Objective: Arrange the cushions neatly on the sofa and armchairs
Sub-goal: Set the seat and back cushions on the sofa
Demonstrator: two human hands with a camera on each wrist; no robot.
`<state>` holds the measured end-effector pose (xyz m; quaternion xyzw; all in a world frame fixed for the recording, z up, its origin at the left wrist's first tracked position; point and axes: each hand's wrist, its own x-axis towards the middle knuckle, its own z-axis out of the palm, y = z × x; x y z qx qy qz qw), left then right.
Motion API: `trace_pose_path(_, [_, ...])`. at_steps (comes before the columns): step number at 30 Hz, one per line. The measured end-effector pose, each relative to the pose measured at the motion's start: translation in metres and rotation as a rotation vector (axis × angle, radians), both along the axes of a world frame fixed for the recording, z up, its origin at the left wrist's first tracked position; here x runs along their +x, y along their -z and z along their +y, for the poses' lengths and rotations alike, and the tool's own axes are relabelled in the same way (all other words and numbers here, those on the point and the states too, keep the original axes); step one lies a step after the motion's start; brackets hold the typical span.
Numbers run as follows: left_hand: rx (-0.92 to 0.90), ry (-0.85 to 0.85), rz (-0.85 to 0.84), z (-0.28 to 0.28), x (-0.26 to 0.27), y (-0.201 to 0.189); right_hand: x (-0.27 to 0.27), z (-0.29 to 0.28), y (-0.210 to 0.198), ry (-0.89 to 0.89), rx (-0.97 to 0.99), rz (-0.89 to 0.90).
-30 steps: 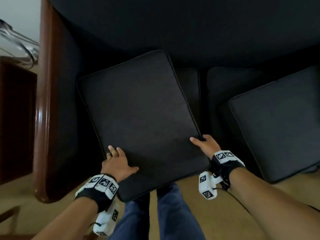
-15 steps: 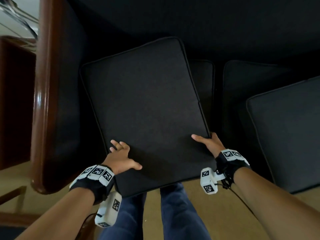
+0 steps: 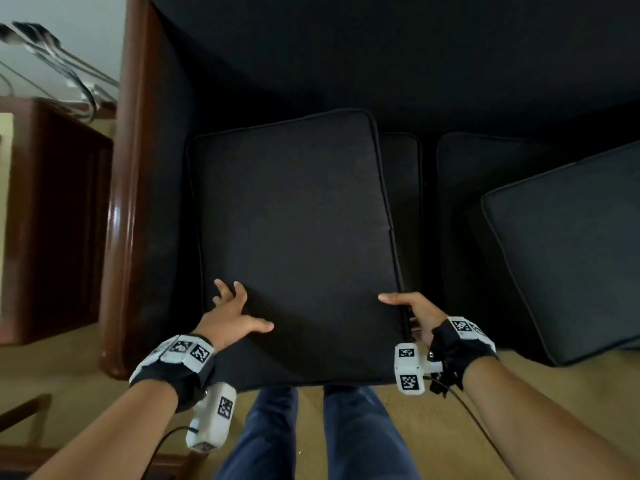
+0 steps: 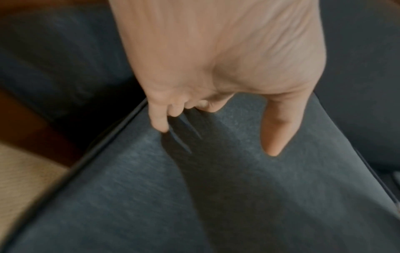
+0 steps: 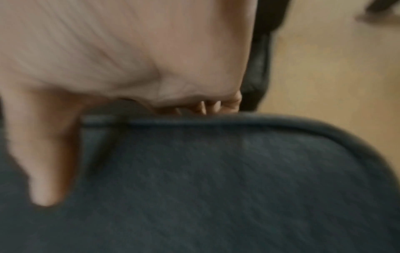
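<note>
A dark rectangular cushion (image 3: 294, 237) lies on the left seat of the dark sofa (image 3: 381, 57), nearly square with it, its near edge overhanging the front. My left hand (image 3: 239, 310) rests flat on the cushion's near left part, fingers spread; in the left wrist view its fingertips (image 4: 161, 126) press wrinkles into the fabric (image 4: 216, 196). My right hand (image 3: 408, 306) grips the cushion's right edge, thumb on top. The right wrist view shows that thumb (image 5: 45, 162) on the cushion (image 5: 216, 188) and the other fingers curled over its piped edge. A second dark cushion (image 3: 571, 254) lies askew on the right seat.
The sofa's glossy wooden arm (image 3: 128, 209) runs along the left. A dark wooden side table (image 3: 52, 220) stands beyond it. Seat cushions (image 3: 460, 202) show between the two loose cushions. My legs in blue trousers (image 3: 311, 434) stand on tan flooring (image 3: 519, 375) by the sofa front.
The cushion has turned from a skewed lie to almost straight on the seat. Both hands stayed at its near corners and swung with it.
</note>
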<state>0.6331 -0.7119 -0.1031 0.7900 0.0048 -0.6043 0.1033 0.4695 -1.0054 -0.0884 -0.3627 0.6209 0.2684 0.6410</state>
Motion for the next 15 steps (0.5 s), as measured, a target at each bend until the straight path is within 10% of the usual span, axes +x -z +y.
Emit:
trace_pose_path(7, [-0.063, -0.127, 0.015, 0.029, -0.005, -0.044, -0.015, 0.102, -0.027, 0.095, -0.069, -0.012])
trace_pose_path(15, [-0.208, 0.014, -0.119, 0.031, -0.019, -0.087, 0.023, 0.093, -0.070, -0.108, -0.229, -0.130])
